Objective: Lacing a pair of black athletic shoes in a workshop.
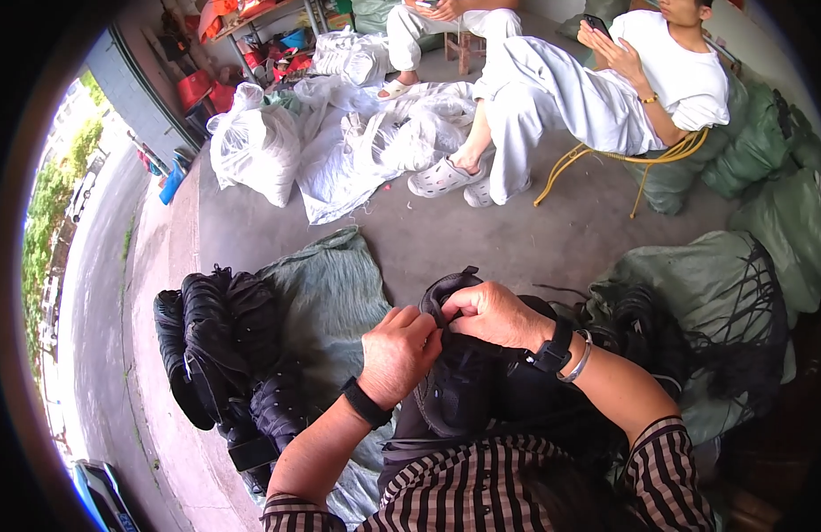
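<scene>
A black shoe (453,390) with a grey-edged sole rests on my lap, its heel loop pointing away from me. My left hand (400,350) is closed at the near left side of the shoe's opening, fingertips pinching its edge. Across from it, my right hand (497,316) is bent over the opening with thumb and fingers closed on the upper. Whether a lace is also caught between the fingertips, I cannot tell. Both hands nearly meet. Stacked black shoes (219,328) lie to my left, partly on a green woven sack (326,288).
More black shoes (636,332) and loose black laces (734,332) lie on another green sack (721,257) at my right. Ahead, a person in white (667,75) sits on a yellow-framed chair, and another sits farther back. White plastic sacks (259,146) cover the floor behind.
</scene>
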`<action>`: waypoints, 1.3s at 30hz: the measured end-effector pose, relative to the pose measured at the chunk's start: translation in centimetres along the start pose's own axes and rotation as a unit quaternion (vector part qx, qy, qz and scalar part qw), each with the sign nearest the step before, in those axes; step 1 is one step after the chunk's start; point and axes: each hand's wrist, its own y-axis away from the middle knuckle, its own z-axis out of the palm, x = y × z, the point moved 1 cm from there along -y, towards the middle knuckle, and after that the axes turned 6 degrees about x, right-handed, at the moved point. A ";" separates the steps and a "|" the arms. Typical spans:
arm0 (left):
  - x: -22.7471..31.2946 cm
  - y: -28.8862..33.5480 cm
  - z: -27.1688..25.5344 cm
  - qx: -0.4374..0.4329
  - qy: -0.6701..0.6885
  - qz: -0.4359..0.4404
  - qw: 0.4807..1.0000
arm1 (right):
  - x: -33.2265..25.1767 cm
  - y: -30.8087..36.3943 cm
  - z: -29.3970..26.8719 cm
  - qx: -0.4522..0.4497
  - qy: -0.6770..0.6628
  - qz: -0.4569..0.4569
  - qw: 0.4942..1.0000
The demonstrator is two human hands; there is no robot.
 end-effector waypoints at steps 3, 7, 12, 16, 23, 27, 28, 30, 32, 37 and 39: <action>-1.3 -1.1 -0.1 -0.077 0.155 -0.107 0.979 | 0.7 0.1 0.0 0.009 -0.084 0.004 0.996; -4.4 0.6 2.0 -0.169 0.442 -0.264 0.840 | -1.9 0.4 0.0 0.010 0.070 0.036 0.997; -3.9 0.9 1.8 -0.173 0.435 -0.302 0.831 | -0.9 1.6 -1.9 0.126 0.128 -0.052 0.982; -3.8 1.6 0.1 -0.221 0.475 -0.368 0.768 | 4.6 3.0 -7.6 0.228 0.186 0.010 0.956; -0.6 1.8 -0.7 -0.157 0.537 -0.442 0.701 | 9.2 7.1 -8.9 0.241 0.338 0.180 0.892; -0.1 2.1 0.2 -0.096 0.420 -0.417 0.801 | 5.2 6.8 -5.2 0.265 0.093 0.045 0.959; 0.3 1.7 0.4 -0.079 0.352 -0.385 0.850 | 3.6 6.9 -4.3 0.211 0.092 0.044 0.972; 0.3 1.5 1.1 -0.056 0.284 -0.343 0.894 | 2.1 7.5 -2.7 0.160 0.185 0.017 0.969; 0.3 1.7 1.2 -0.052 0.371 -0.373 0.849 | 2.1 8.0 -2.0 0.166 0.209 -0.001 0.964; -0.3 3.0 0.3 -0.051 0.533 -0.504 0.678 | 4.1 8.2 -3.2 0.182 -0.050 0.066 0.980; -0.8 3.5 0.7 -0.085 0.562 -0.491 0.661 | 3.6 8.8 -2.3 0.186 0.151 -0.038 0.970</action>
